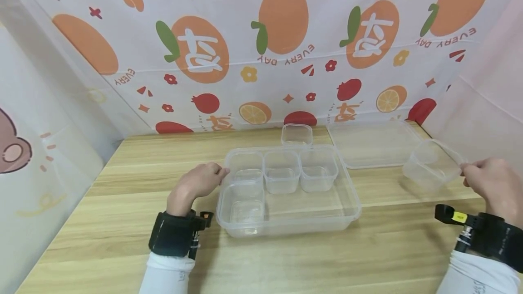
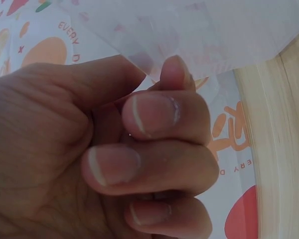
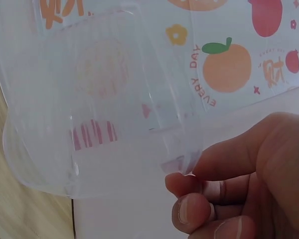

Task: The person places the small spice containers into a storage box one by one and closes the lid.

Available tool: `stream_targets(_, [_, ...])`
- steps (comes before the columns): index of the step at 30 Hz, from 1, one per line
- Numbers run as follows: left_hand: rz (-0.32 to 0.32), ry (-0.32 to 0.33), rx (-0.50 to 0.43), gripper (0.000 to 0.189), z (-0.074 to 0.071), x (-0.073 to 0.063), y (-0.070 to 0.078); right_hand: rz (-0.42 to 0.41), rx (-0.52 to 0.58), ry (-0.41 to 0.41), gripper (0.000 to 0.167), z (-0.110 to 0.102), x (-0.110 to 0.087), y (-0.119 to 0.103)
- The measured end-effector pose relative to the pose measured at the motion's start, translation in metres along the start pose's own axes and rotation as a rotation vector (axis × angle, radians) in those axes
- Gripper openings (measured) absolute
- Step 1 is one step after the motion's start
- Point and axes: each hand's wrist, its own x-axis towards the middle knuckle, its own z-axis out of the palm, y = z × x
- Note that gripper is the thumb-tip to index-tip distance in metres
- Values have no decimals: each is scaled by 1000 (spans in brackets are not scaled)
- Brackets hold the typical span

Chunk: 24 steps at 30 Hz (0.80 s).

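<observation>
A large clear plastic box (image 1: 306, 227) stands mid-table with several small clear containers (image 1: 282, 180) inside, along its back and left side. At its left rim my left hand (image 1: 200, 180) pinches the edge between thumb and forefinger, the other fingers curled in the left wrist view. Off to the right, my right hand (image 1: 492, 183) pinches the rim of another small clear container (image 1: 429, 169), held tilted above the table. In the right wrist view that container (image 3: 99, 164) fills the left side, its rim between thumb and forefinger.
A flat clear lid (image 1: 373, 146) lies at the back right of the wooden table (image 1: 135, 185). One more small clear container (image 1: 297, 134) sits just behind the box. A fruit-print curtain (image 1: 245, 58) hangs along the back edge, with pale curtains at both sides.
</observation>
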Motion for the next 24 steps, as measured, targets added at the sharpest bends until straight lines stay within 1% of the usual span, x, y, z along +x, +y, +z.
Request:
stream_targets(3, [-6,-5,-2,34,0,-1,0,-3,3,-4,46,1,0,-1])
stream_targets(13, [11,0,-19,33,0,1,-2,-23,0,8,45,1,-1,-10])
stream_targets(20, [18,3,-15,33,0,-1,-1,-74,-35,48,47,1,-5,-17])
stream_targets(24, [19,2,-12,33,0,0,-1,-84,-35,54,48,0,-6,-20])
